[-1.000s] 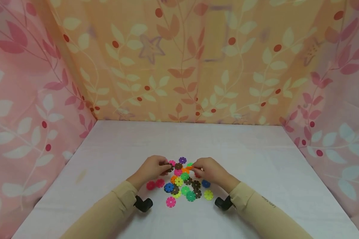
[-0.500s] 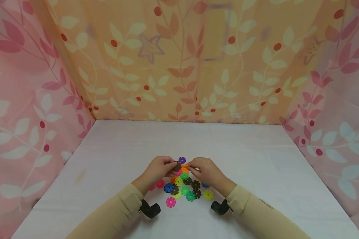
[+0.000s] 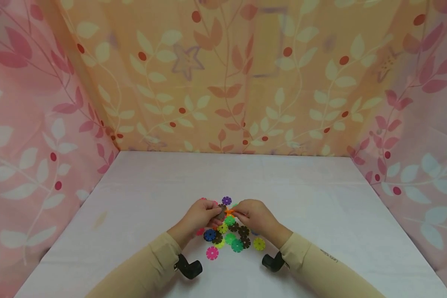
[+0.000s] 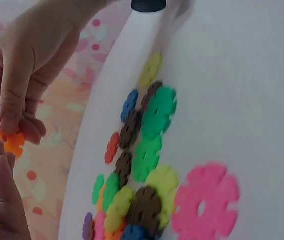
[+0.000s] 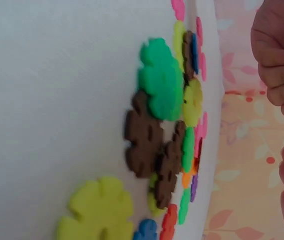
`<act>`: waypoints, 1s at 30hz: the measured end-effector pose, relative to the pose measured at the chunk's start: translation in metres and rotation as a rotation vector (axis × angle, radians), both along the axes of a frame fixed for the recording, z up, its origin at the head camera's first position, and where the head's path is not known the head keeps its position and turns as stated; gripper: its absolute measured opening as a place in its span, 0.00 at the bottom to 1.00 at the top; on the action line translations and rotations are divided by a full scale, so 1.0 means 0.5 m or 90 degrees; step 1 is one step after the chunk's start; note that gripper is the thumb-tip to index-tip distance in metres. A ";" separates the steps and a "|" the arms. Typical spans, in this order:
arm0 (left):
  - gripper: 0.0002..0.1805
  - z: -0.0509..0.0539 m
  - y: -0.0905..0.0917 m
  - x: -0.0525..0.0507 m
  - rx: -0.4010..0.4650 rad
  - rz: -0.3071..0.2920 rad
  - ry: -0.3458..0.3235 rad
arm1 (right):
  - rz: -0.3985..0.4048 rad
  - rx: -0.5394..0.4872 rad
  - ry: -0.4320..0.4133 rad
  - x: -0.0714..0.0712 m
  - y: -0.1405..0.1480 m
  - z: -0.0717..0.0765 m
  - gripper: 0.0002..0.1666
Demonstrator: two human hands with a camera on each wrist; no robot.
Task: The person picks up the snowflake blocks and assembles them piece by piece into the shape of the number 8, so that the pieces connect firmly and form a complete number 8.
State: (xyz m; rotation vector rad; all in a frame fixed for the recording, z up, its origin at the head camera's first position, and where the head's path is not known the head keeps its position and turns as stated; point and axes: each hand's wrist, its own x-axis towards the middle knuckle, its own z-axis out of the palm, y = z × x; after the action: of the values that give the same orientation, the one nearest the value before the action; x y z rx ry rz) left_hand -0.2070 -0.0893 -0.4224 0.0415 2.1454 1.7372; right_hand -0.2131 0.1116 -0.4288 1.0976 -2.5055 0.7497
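Note:
My left hand (image 3: 199, 218) holds a brown flower-shaped snowflake disc (image 3: 221, 213) between thumb and fingers. My right hand (image 3: 260, 218) pinches an orange snowflake disc (image 4: 13, 144) by its edge. Both discs are close together above the pile; whether they touch is hidden by the fingers. In the left wrist view, my left fingertips (image 4: 4, 195) come right up to the orange disc from below. Under and in front of the hands lie loose discs, among them a teal-green disc (image 3: 237, 246), a blue disc (image 3: 210, 235) and a purple disc (image 3: 227, 200).
A pink disc (image 3: 212, 253) lies nearest the body, and a yellow disc (image 3: 259, 243) sits at the pile's right. The white tabletop (image 3: 231, 174) runs back to a leaf-patterned curtain (image 3: 223, 82). Black wrist cameras (image 3: 190, 267) hang under both sleeves.
My left hand has moved right with the brown disc, toward the orange one. My right hand has shifted slightly left, keeping the orange disc. The two hands are now nearer each other.

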 end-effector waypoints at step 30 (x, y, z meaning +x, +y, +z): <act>0.11 -0.036 -0.011 0.005 0.003 -0.034 -0.016 | 0.028 0.052 -0.172 -0.051 0.017 0.006 0.09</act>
State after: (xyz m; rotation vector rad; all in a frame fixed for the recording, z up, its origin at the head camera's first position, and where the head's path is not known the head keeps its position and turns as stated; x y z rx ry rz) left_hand -0.2044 -0.0948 -0.4403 0.0770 2.1026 1.7048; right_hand -0.2387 0.1200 -0.4258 1.1506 -2.7660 0.8669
